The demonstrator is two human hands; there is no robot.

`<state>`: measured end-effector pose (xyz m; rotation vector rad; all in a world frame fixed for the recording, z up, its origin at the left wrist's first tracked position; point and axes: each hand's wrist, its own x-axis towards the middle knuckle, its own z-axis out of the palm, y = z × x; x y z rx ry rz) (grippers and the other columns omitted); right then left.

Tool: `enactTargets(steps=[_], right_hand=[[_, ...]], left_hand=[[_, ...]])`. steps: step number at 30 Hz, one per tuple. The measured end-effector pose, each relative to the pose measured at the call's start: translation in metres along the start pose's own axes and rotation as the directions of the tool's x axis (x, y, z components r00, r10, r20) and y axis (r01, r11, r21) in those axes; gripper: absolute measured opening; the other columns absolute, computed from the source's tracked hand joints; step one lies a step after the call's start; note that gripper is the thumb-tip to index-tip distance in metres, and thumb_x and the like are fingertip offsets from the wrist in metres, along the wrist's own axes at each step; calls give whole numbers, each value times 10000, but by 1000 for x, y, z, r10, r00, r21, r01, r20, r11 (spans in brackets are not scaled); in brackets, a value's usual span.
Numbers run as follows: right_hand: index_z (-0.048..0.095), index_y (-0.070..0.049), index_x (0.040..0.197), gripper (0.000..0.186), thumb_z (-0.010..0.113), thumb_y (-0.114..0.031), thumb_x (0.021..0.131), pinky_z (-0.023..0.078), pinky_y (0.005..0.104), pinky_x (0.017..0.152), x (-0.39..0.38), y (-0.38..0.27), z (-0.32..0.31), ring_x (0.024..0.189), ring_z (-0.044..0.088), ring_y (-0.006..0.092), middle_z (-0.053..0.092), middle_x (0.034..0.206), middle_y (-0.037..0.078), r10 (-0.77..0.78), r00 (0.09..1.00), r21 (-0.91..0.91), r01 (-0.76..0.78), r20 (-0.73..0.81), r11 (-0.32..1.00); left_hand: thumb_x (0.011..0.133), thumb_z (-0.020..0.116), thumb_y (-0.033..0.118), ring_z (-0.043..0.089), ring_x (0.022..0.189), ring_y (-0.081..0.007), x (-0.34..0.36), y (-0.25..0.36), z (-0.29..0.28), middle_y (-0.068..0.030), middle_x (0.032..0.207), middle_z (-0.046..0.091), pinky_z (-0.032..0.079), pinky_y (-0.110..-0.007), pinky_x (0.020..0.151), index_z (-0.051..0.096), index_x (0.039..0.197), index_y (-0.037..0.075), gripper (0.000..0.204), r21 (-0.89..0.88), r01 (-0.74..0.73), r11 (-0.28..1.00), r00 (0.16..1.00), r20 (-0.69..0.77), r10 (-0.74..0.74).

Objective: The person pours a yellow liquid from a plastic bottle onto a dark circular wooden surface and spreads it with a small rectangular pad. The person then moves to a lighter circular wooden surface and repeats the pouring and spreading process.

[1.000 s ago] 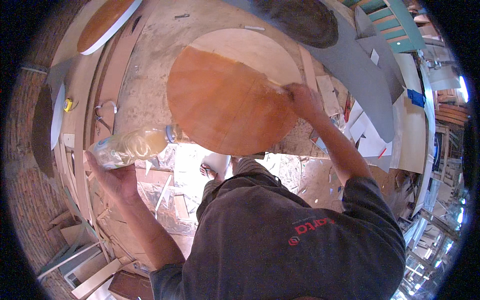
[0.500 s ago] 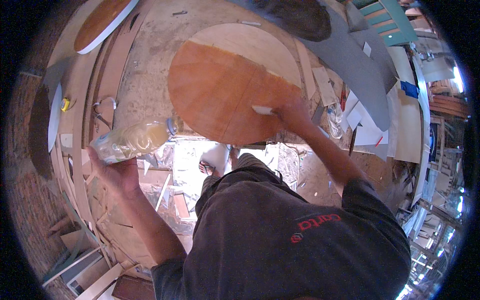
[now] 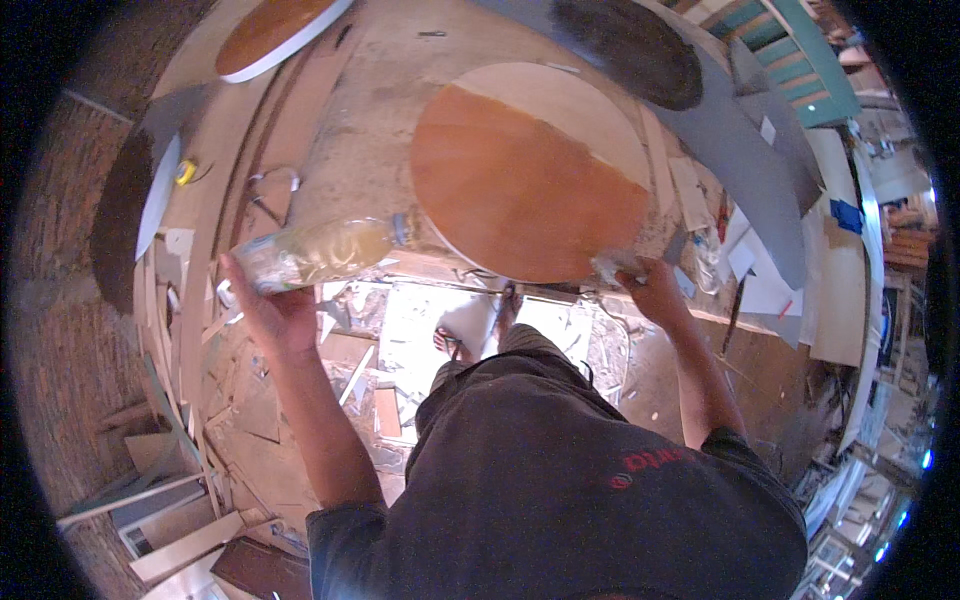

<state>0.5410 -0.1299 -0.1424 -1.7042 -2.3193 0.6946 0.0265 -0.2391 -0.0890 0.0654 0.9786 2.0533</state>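
Note:
My left hand [image 3: 288, 318] is wrapped round a clear plastic bottle [image 3: 345, 250] of yellowish liquid. The bottle lies almost level, its neck pointing right, close to the left rim of a round wooden board [image 3: 520, 190]. Most of the board's face is orange-brown and looks coated; a pale bare strip [image 3: 545, 95] runs along its far side. At the board's near right rim, my right hand [image 3: 655, 292] is closed on a crumpled whitish cloth [image 3: 615, 266]. Motion blurs the cloth a little.
The board rests on a worn workbench [image 3: 370, 130]. Left of it are a clamp-like tool [image 3: 270, 195] and a yellow tape measure [image 3: 186, 172]. Another orange-brown round piece [image 3: 275, 38] lies far left. On the right are a grey sheet [image 3: 745, 190] and papers. Scraps litter the floor below.
My right hand has moved with the cloth from the board's face toward me, to its near right rim. The whole view has shifted; the bottle stays in my left hand.

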Motion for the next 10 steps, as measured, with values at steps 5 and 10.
enactTargets(steps=[5, 10], right_hand=[[687, 15, 1187, 372, 742, -267, 950, 571, 326, 615, 6, -41, 19, 810, 683, 192, 728, 971, 109, 160, 983, 501, -182, 87, 846], [598, -16, 1335, 436, 714, -219, 967, 582, 329, 613, 19, -79, 32, 921, 702, 199, 715, 1136, 121, 30, 986, 610, -126, 165, 783]], left_hand=[[948, 696, 556, 651, 1139, -280, -12, 15, -13, -91, 1262, 649, 568, -441, 963, 558, 1304, 100, 594, -38, -5, 999, 998, -61, 3], [907, 742, 563, 627, 1190, -300, -11, 24, -79, -108, 1301, 628, 549, -468, 1010, 549, 1338, 105, 658, -104, -53, 993, 987, -157, 36]])
